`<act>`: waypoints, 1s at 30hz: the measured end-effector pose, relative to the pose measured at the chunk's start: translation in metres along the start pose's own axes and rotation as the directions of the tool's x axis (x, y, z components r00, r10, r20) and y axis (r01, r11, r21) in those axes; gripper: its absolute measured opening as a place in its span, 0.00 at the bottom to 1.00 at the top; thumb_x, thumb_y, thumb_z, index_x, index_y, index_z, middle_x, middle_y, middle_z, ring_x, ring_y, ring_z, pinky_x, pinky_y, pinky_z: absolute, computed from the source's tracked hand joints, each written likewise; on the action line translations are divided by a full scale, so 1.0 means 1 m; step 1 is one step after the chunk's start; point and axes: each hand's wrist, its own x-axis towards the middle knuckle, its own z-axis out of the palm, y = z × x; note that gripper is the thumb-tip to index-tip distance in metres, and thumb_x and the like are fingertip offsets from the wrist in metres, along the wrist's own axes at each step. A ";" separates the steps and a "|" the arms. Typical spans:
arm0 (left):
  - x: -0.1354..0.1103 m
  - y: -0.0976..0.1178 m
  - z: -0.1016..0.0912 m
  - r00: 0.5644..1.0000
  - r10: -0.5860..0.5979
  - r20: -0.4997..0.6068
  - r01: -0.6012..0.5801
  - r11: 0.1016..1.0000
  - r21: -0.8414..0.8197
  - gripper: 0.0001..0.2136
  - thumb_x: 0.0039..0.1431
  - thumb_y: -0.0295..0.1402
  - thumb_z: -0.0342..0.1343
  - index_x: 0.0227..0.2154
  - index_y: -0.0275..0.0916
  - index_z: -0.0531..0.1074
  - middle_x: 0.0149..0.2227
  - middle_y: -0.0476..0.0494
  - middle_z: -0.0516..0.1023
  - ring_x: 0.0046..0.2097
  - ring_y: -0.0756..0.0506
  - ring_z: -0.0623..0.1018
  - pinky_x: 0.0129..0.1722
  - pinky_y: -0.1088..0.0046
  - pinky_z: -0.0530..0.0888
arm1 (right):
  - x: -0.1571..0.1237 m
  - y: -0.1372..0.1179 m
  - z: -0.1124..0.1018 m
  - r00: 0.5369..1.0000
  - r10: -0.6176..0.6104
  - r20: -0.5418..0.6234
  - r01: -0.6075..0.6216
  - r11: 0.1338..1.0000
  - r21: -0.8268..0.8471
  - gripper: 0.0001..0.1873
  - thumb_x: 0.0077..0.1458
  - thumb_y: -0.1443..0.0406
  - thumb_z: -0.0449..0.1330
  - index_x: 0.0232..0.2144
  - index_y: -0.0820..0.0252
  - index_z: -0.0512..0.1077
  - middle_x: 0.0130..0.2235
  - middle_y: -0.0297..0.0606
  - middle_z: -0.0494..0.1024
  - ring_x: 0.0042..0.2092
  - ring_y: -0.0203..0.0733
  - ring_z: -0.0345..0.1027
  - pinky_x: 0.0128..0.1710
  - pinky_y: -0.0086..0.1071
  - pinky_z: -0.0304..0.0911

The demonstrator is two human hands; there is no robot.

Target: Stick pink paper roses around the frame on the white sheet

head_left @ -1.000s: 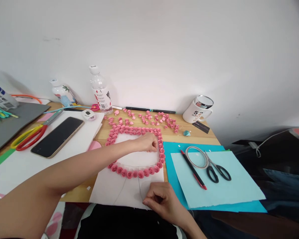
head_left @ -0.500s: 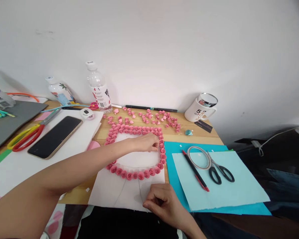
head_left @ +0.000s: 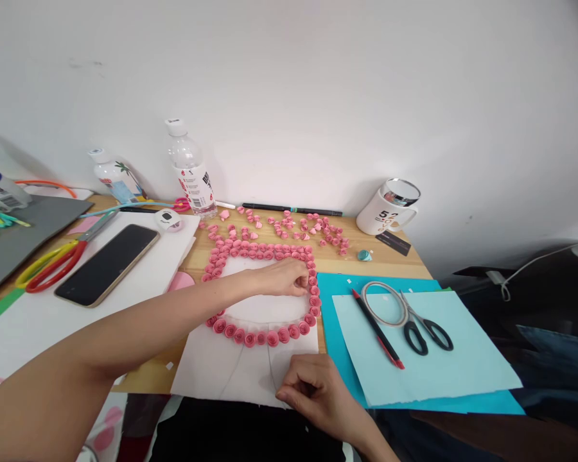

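A white paper sheet (head_left: pixel 207 366) lies before me, with pencil lines on its lower part. Rolled pink paper roses (head_left: pixel 272 338) form a rounded frame on it, doubled along the top and left. My left hand (head_left: pixel 289 277) reaches across the frame, its fingers curled together against the inner side of the right-hand row of roses. Whatever those fingertips pinch, if anything, is hidden. Loosely closed, my right hand (head_left: pixel 313 388) rests at the sheet's lower right edge with nothing visible inside it.
Loose paper roses (head_left: pixel 284 224) lie behind the frame. Right: blue paper (head_left: pixel 334 321), black-handled scissors (head_left: pixel 426 337), a tape roll (head_left: pixel 384 304), a pen (head_left: pixel 378 330), a mug (head_left: pixel 388 208). Left: a phone (head_left: pixel 108 264), red-yellow scissors (head_left: pixel 60 263), a bottle (head_left: pixel 190 170). A wall stands behind.
My left hand has shifted very slightly to the right and stays beside the right-hand row of roses. My right hand stays almost still.
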 end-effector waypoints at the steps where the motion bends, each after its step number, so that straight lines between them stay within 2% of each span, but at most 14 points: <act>1: 0.000 0.000 0.001 1.000 -0.003 -0.004 0.003 1.000 0.004 0.09 0.46 0.24 0.52 0.17 0.37 0.58 0.22 0.52 0.61 0.26 0.53 0.61 0.25 0.76 0.56 | 0.000 0.000 0.000 1.000 0.000 0.000 0.000 1.000 -0.001 0.13 0.53 0.63 0.61 0.19 0.61 0.68 0.20 0.30 0.66 0.24 0.30 0.58 0.24 0.25 0.53; 7: 0.002 -0.003 0.002 0.999 -0.029 -0.013 0.029 0.999 -0.045 0.11 0.46 0.20 0.51 0.16 0.36 0.57 0.22 0.52 0.61 0.25 0.54 0.61 0.24 0.78 0.58 | -0.001 0.001 0.001 1.000 -0.009 -0.001 0.009 1.000 -0.006 0.13 0.52 0.64 0.61 0.19 0.62 0.69 0.20 0.30 0.66 0.24 0.30 0.57 0.25 0.24 0.52; 12: 0.003 -0.005 0.002 0.994 -0.101 0.031 0.105 0.982 -0.158 0.08 0.49 0.23 0.54 0.17 0.34 0.65 0.23 0.50 0.67 0.24 0.54 0.67 0.23 0.80 0.62 | 0.000 0.000 0.001 1.000 -0.014 -0.011 0.014 1.000 -0.001 0.13 0.53 0.64 0.61 0.19 0.62 0.68 0.20 0.30 0.65 0.24 0.29 0.57 0.24 0.24 0.52; 17: 0.003 -0.009 0.003 0.989 -0.132 0.063 0.141 0.974 -0.179 0.05 0.51 0.25 0.56 0.21 0.33 0.70 0.25 0.49 0.70 0.22 0.55 0.68 0.22 0.81 0.63 | 0.000 -0.001 0.001 1.000 -0.010 -0.012 0.010 1.000 -0.001 0.13 0.52 0.64 0.61 0.19 0.62 0.68 0.20 0.30 0.65 0.23 0.29 0.57 0.24 0.24 0.51; 24: 0.002 -0.008 0.001 0.996 -0.067 0.054 0.072 0.992 -0.102 0.09 0.52 0.24 0.54 0.18 0.34 0.65 0.22 0.51 0.67 0.23 0.55 0.67 0.23 0.80 0.62 | 0.000 0.001 0.001 1.000 -0.014 -0.011 0.014 1.000 0.002 0.12 0.52 0.65 0.61 0.19 0.62 0.68 0.20 0.30 0.65 0.24 0.29 0.57 0.24 0.24 0.51; 30: 0.001 -0.007 0.000 0.997 -0.051 0.062 0.056 0.994 -0.089 0.08 0.52 0.24 0.54 0.19 0.34 0.66 0.22 0.51 0.67 0.23 0.54 0.67 0.23 0.80 0.61 | 0.000 0.001 0.001 1.000 -0.016 -0.008 0.016 1.000 -0.005 0.13 0.52 0.65 0.61 0.19 0.62 0.68 0.20 0.30 0.65 0.24 0.29 0.57 0.24 0.24 0.51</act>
